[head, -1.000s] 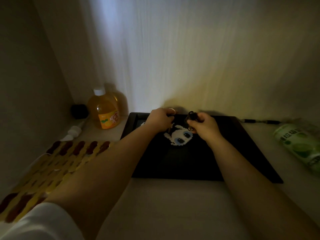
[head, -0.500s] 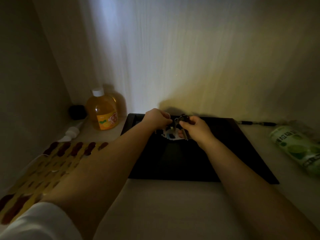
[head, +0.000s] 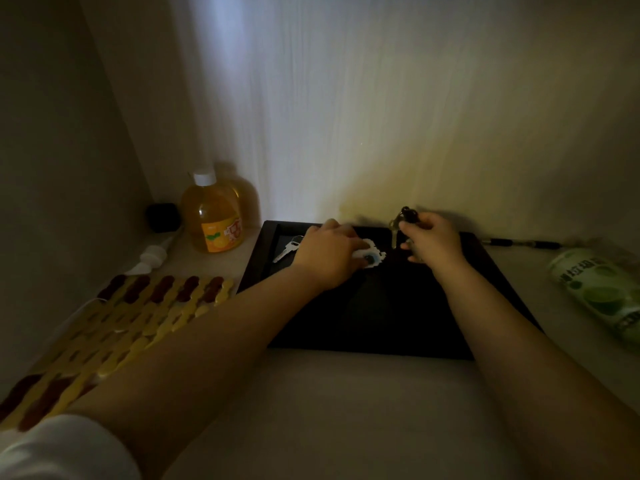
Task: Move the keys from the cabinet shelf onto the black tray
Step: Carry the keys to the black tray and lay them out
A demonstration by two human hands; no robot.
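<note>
Both your forearms reach forward over the pale shelf, and both hands are above the far part of the flat black rectangular tray (head: 388,317). Your left hand (head: 327,259) lies palm down with the fingers curled around a white pixel-style keychain charm with blue eyes (head: 372,257), which rests on the tray. Just left of this hand one silver metal key (head: 286,250) lies flat on the tray; its long axis goes diagonally, with the blade toward the near left and the ring end toward your hand.

Your right hand (head: 431,242) is raised at the tray's far edge, fingers closed on a dark bunch of keys (head: 403,220). One key hangs from it nearly vertical, tip down, above the tray. If this tip touches the tray, I cannot tell.
</note>
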